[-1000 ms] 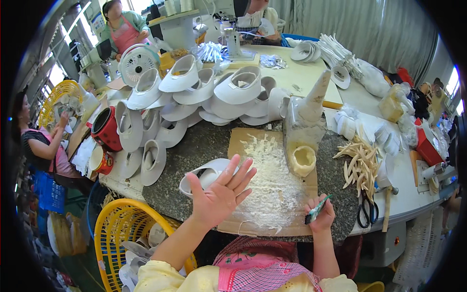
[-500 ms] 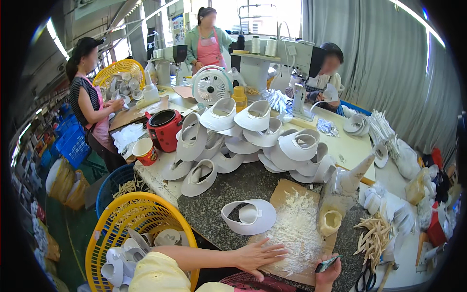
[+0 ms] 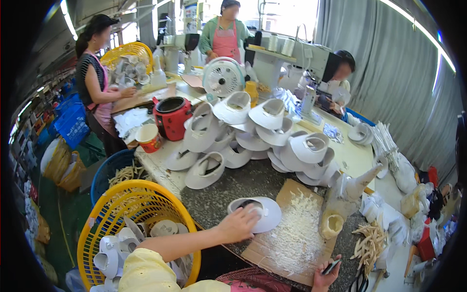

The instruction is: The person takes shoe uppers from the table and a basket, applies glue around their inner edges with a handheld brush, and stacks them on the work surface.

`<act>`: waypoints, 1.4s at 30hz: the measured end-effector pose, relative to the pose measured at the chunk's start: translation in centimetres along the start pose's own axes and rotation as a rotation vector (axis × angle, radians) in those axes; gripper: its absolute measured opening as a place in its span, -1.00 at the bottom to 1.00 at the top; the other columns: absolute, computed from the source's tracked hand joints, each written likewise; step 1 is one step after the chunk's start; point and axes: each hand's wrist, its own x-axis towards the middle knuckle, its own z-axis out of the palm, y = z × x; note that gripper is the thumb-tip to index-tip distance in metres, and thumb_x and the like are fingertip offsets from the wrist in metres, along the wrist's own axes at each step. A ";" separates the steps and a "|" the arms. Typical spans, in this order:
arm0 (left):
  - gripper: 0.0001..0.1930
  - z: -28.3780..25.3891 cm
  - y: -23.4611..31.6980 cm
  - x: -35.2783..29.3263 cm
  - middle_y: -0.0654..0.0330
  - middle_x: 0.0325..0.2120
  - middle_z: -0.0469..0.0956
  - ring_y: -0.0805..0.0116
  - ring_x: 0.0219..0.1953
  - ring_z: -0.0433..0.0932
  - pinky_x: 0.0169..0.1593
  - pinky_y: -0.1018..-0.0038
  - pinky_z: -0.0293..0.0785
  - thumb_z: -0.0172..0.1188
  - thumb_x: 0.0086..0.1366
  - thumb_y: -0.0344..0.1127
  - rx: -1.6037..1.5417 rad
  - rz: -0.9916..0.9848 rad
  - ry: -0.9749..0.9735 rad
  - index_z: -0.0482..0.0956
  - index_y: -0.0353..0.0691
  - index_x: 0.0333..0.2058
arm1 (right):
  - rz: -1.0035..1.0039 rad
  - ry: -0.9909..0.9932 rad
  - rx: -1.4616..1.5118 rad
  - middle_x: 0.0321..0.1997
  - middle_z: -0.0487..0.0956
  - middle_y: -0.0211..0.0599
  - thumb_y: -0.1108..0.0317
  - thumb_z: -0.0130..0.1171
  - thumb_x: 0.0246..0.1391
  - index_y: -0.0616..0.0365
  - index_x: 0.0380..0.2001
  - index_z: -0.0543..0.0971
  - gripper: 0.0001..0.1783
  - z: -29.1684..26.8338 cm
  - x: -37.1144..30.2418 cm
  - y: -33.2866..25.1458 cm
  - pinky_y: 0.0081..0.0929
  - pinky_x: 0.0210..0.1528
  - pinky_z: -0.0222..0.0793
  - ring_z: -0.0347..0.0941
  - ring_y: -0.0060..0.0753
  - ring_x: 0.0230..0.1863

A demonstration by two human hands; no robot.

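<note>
My left hand (image 3: 239, 225) reaches over the near left side of a white sun visor (image 3: 267, 214) on the dark speckled tabletop (image 3: 248, 179). Its fingers are bent around the visor's band and hide part of it. Low at the right, my right hand (image 3: 326, 276) is closed on a small flat dark tool (image 3: 331, 266) with a teal edge; I cannot make out its exact kind. Between the hands lies a cardboard sheet (image 3: 287, 192) strewn with white powdery bits. A pale, horn-shaped stand (image 3: 343, 197) with a round opening rises at its right edge.
Stacked white visors (image 3: 233, 107) fill the table's middle. A yellow basket (image 3: 189, 221) of white pieces stands at my left. Beyond are a red pot (image 3: 163, 119), a paper cup (image 3: 148, 141), a fan (image 3: 221, 80) and three people. Beige strips (image 3: 367, 243) lie at right.
My left hand has left the cardboard sheet and moved up and left onto the white sun visor. My right hand still holds the small dark tool. The whole view has shifted slightly.
</note>
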 end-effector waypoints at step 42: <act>-0.70 1.2 -0.7 6.6 0.12 -0.40 0.40 0.20 -0.27 0.40 -0.20 0.38 0.38 0.23 -0.13 -0.19 -0.406 0.293 -0.234 0.51 -0.26 -0.44 | 0.044 -0.292 -1.451 -0.38 0.59 -0.25 0.62 0.15 -0.12 0.25 -0.37 0.57 -0.83 7.3 11.9 5.0 -0.63 -0.30 0.38 0.50 -0.53 -0.38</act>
